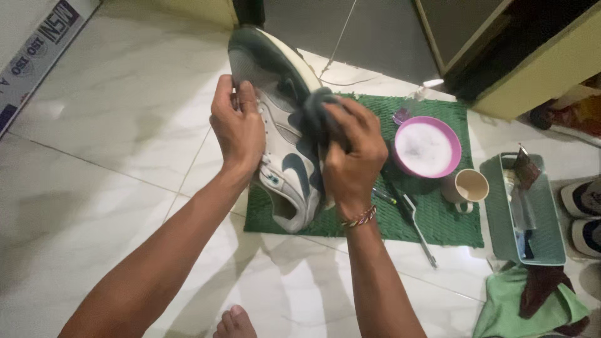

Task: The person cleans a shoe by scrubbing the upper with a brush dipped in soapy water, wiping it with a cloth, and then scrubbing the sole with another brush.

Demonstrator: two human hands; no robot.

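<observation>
A white and dark-blue sneaker (285,134) is held up on its side above a green mat (451,219), sole turned toward the top. My left hand (238,128) grips the shoe's left side near the laces. My right hand (350,153) presses a dark cloth (316,103) against the shoe's side panel. A woven bracelet sits on my right wrist.
On the mat stand a pink bowl (454,134) of foamy water and a beige mug (469,186), with a long-handled brush (416,225) beside them. A teal tray (501,213) with tools, green and dark rags (532,303), and other shoes (585,216) lie at right. My toes (235,322) show below.
</observation>
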